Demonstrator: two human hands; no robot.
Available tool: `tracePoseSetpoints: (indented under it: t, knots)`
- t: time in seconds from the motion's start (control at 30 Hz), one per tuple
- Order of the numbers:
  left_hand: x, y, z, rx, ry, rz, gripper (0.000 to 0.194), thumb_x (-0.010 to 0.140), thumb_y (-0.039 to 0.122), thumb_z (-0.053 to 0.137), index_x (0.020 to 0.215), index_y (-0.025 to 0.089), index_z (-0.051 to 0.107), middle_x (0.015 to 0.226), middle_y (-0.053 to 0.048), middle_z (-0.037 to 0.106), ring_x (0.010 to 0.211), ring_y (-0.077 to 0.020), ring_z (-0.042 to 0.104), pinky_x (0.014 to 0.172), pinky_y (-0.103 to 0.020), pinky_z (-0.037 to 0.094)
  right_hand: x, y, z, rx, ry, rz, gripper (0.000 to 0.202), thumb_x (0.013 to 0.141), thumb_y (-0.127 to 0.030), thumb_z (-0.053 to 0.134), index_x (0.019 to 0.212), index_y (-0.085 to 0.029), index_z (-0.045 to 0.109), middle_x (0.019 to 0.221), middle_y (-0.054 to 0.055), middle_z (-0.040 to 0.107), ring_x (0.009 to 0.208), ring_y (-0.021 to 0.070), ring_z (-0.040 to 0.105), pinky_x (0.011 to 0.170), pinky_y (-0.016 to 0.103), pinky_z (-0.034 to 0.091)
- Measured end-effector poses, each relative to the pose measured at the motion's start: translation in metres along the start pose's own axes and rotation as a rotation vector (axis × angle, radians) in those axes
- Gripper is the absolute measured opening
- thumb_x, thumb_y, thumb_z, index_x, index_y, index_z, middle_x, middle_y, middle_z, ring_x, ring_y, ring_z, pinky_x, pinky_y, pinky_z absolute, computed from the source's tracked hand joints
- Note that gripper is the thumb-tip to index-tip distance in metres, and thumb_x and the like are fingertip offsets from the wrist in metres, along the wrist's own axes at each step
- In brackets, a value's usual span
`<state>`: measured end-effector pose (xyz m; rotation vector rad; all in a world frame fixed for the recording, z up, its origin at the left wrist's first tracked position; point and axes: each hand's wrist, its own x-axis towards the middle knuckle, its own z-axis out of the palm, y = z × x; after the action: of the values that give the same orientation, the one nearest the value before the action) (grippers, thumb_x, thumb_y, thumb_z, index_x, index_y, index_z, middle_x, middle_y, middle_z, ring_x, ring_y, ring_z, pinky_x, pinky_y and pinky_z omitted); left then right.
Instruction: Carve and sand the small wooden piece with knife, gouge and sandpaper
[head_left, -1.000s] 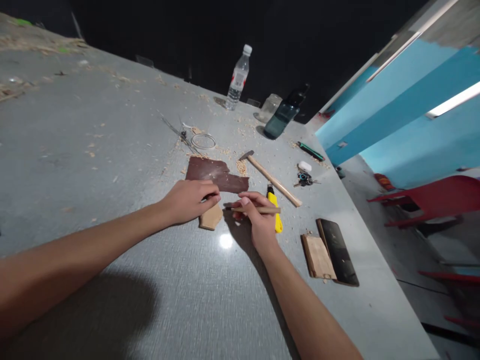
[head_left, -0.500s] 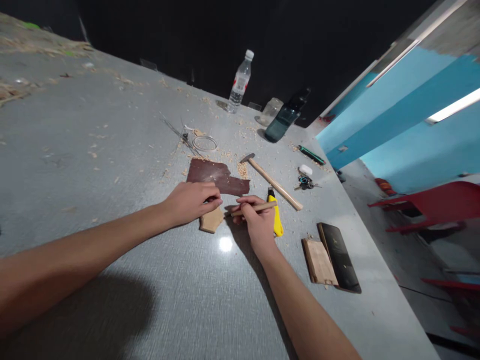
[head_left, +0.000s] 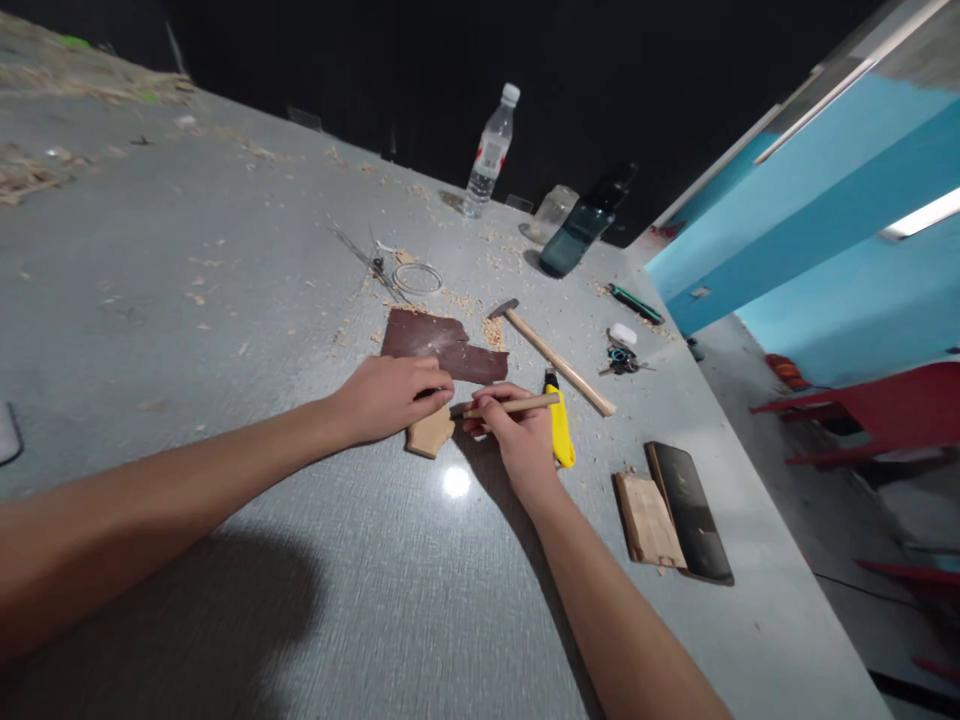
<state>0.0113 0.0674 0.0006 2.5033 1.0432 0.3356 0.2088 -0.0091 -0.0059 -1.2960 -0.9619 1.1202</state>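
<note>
My left hand (head_left: 394,397) rests on the table with its fingers curled over a small, flat, light-brown wood piece (head_left: 427,436), which they partly cover. In my right hand (head_left: 517,432), a slim wooden-handled carving tool (head_left: 529,403) is held like a pen. Its dark tip lies at the right edge of the wood piece; whether it touches is too small to tell. Just beyond my left hand is a dark red-brown sandpaper-like sheet (head_left: 427,338) with a torn edge. Close to the right of my right hand lies a yellow utility knife (head_left: 561,425).
A hammer (head_left: 559,360), keys (head_left: 622,360), a white case (head_left: 622,335) and a green-black cutter (head_left: 636,304) lie to the right. Nearer are a wood block (head_left: 649,520) and a phone (head_left: 690,512). Behind stand a water bottle (head_left: 489,155), a jar (head_left: 553,213) and a dark bottle (head_left: 581,235). Wire (head_left: 418,278) lies among shavings.
The view has shifted slightly, so everything appears a little farther right and higher. My hands keep their holds, and the tool's tip stays by the wood piece's edge.
</note>
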Motion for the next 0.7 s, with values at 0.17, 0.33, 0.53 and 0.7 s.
tracePoseSetpoints:
  t: [0.17, 0.33, 0.53, 0.7]
  knots:
    - [0.0004, -0.0004, 0.0009, -0.005, -0.005, -0.008, 0.034, 0.11, 0.046, 0.046, 0.106, 0.028, 0.074, 0.104, 0.0, 0.071, 0.093, -0.018, 0.069, 0.065, -0.031, 0.033, 0.0008, -0.0013, 0.002, 0.0, 0.066, 0.022, 0.009, 0.073, -0.026, 0.077, 0.074, -0.02, 0.07, 0.065, 0.0, 0.074, 0.048, 0.0136, 0.067, 0.049, 0.025, 0.056]
    - [0.0002, 0.0003, 0.0012, 0.033, 0.007, -0.017, 0.032, 0.11, 0.045, 0.046, 0.106, 0.028, 0.073, 0.104, 0.001, 0.071, 0.092, -0.0185, 0.07, 0.064, -0.031, 0.03, 0.0002, -0.0028, -0.0012, 0.072, 0.106, -0.018, 0.013, 0.075, -0.03, 0.08, 0.081, -0.021, 0.073, 0.068, 0.0, 0.076, 0.05, 0.0132, 0.069, 0.048, 0.023, 0.055]
    - [0.0007, 0.0006, 0.0021, 0.046, 0.005, -0.012, 0.029, 0.109, 0.044, 0.047, 0.105, 0.027, 0.07, 0.102, 0.001, 0.07, 0.093, -0.0189, 0.069, 0.062, -0.031, 0.028, -0.0006, -0.0021, 0.0017, 0.027, 0.014, -0.007, 0.02, 0.077, -0.037, 0.084, 0.089, -0.022, 0.079, 0.068, 0.001, 0.077, 0.055, 0.015, 0.072, 0.055, 0.027, 0.06]
    - [0.0007, 0.0021, 0.0019, 0.079, -0.005, -0.01, 0.031, 0.11, 0.044, 0.045, 0.104, 0.026, 0.07, 0.104, 0.0, 0.07, 0.094, -0.0194, 0.07, 0.062, -0.032, 0.028, 0.0014, -0.0012, 0.0033, -0.018, 0.04, -0.006, 0.006, 0.073, -0.026, 0.074, 0.075, -0.021, 0.077, 0.064, 0.0, 0.074, 0.05, 0.0134, 0.068, 0.05, 0.024, 0.056]
